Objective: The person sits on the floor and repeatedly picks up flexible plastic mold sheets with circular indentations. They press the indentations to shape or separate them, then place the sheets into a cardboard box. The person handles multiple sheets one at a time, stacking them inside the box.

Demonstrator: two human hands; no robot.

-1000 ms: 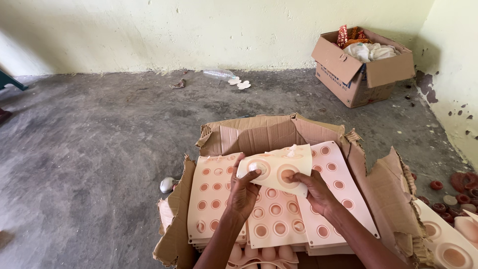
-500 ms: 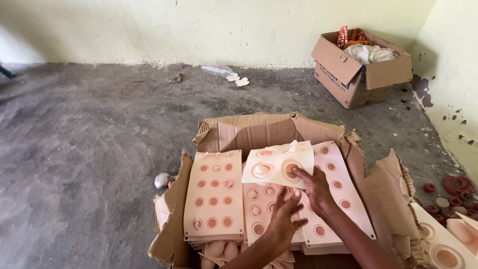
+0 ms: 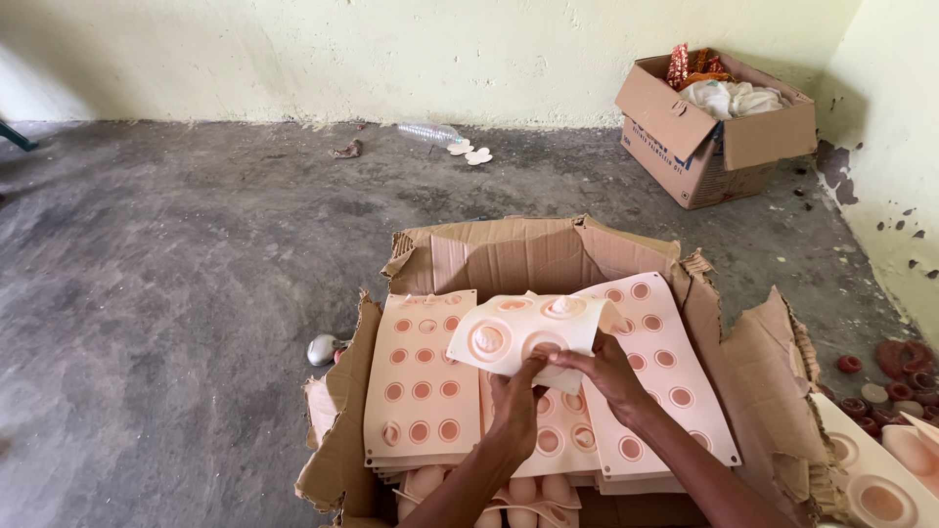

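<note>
Nearest, the left hand (image 3: 515,403) and right hand (image 3: 608,372) are both gripping the lower edge of a small peach moulded sheet (image 3: 533,335), holding it bent above the torn cardboard box (image 3: 509,256). Under it, stacks of dimpled peach trays (image 3: 423,376) are lying in the box. At one o'clock, farther off, a second carton (image 3: 714,132) is sitting by the wall, on the concrete floor (image 3: 176,254).

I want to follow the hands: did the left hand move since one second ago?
Yes. The left hand moved right, away from the left pale pink tray with round holes, and now touches the bent pink sheet.
</note>
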